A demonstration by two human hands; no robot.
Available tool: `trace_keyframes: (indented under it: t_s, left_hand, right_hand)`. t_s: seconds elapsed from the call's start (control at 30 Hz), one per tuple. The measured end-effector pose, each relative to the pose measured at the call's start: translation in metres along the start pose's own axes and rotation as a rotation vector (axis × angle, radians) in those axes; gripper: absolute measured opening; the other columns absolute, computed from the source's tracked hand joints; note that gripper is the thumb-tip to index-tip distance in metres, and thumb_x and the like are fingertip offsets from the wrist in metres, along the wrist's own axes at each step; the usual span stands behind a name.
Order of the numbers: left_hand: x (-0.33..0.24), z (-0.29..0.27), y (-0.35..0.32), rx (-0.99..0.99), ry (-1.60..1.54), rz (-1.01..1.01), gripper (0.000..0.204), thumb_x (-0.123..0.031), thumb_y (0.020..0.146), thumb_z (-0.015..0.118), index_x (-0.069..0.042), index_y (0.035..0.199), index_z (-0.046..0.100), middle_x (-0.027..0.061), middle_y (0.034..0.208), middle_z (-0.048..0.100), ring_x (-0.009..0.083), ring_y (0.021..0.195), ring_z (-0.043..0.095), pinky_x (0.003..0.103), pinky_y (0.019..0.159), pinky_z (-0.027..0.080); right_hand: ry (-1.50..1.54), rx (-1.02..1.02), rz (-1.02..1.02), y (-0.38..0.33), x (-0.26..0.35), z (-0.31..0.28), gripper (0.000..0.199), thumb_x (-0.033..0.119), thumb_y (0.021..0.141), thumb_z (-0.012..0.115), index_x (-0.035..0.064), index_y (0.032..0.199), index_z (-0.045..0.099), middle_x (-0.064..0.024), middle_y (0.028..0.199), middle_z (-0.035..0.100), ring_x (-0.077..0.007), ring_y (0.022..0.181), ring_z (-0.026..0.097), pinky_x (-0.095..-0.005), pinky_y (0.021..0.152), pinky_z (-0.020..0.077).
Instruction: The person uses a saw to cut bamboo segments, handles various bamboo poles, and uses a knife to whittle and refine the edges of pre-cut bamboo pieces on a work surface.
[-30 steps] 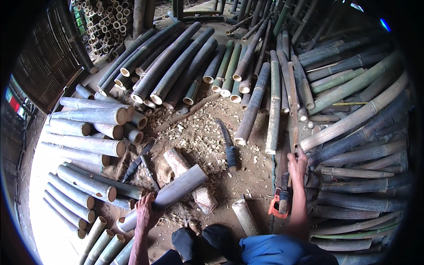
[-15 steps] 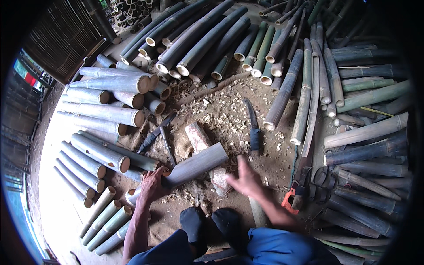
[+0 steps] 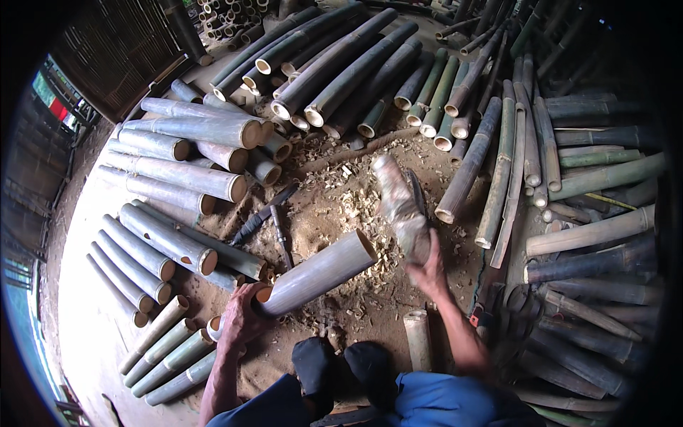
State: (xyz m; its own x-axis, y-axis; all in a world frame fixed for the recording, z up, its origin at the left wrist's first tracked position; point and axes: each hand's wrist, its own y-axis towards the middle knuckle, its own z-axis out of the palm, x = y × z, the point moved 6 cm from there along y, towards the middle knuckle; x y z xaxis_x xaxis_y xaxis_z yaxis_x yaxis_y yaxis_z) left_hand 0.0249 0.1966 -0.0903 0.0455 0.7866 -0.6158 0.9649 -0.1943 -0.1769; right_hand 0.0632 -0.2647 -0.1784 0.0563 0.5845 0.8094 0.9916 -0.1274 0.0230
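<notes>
my left hand point(image 3: 245, 317) stays wrapped around the notched end of the hollow grey-brown bamboo tube point(image 3: 320, 272), which slants up rightward above pale curled wood shavings point(image 3: 356, 206). my right hand point(image 3: 427, 267), empty a moment ago, now grasps the near end of the short mottled whitish log point(image 3: 397, 199); blurred, it has shifted from beneath the tube to its right.

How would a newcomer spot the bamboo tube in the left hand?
Start at the two dark-covered feet, bottom centre. Just above them, a grey bamboo tube slants up and rightward from the left hand. Unlike the tubes lying farther left, it is hand-held.
</notes>
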Motion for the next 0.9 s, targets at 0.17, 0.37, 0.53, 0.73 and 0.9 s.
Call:
trace_keyframes:
  t_s: [0.17, 0.37, 0.53, 0.73, 0.9]
  left_hand:
    - [-0.001, 0.026, 0.0, 0.019, 0.098, -0.01, 0.072, -0.021, 0.056, 0.092, -0.011, 0.124, 0.069, 0.0112, 0.116, 0.069, 0.0345, 0.113, 0.062, 0.046, 0.102, 0.049]
    - [-0.022, 0.077, 0.013, 0.031, 0.218, -0.003, 0.073, -0.03, 0.059, 0.091, -0.011, 0.125, 0.066, 0.0109, 0.117, 0.066, 0.032, 0.115, 0.06, 0.045, 0.099, 0.046]
    - [-0.023, 0.107, 0.016, 0.003, 0.262, 0.06, 0.076, -0.035, 0.064, 0.091, -0.011, 0.13, 0.061, 0.0107, 0.119, 0.064, 0.0321, 0.117, 0.059, 0.047, 0.099, 0.045]
    - [-0.026, 0.133, 0.018, 0.078, 0.359, 0.118, 0.082, -0.045, 0.072, 0.087, -0.008, 0.136, 0.052, 0.0121, 0.124, 0.059, 0.0318, 0.119, 0.057, 0.048, 0.098, 0.044]
    - [-0.011, 0.125, 0.012, 0.025, 0.354, 0.125, 0.079, -0.042, 0.071, 0.087, -0.009, 0.134, 0.053, 0.0114, 0.124, 0.06, 0.0311, 0.119, 0.057, 0.047, 0.1, 0.043]
  right_hand:
    - [0.34, -0.065, 0.104, 0.127, 0.027, -0.014, 0.123, 0.045, 0.086, 0.082, 0.0002, 0.167, 0.002, -0.0331, 0.168, 0.023, -0.0429, 0.153, 0.034, -0.0511, 0.126, 0.0338]
    - [0.147, -0.142, 0.003, 0.187, 0.053, -0.008, 0.114, 0.061, 0.096, 0.069, 0.0034, 0.169, 0.002, -0.0334, 0.166, 0.028, -0.0477, 0.152, 0.034, -0.0522, 0.124, 0.0317]
    - [0.211, -0.075, -0.094, 0.082, 0.097, 0.01, 0.083, 0.043, 0.103, 0.066, 0.0122, 0.167, 0.023, -0.0245, 0.147, 0.05, -0.0326, 0.121, 0.057, -0.0473, 0.099, 0.0513]
    - [-0.201, -0.249, 0.174, -0.01, -0.009, -0.04, 0.028, 0.025, 0.098, 0.072, 0.0033, 0.116, 0.069, -0.0109, 0.092, 0.067, -0.0265, 0.084, 0.067, -0.0422, 0.076, 0.0543]
    - [-0.336, -0.046, 0.438, 0.025, -0.062, -0.025, 0.056, 0.049, 0.093, 0.076, -0.0025, 0.115, 0.069, -0.0272, 0.107, 0.072, -0.0428, 0.103, 0.07, -0.051, 0.09, 0.0525]
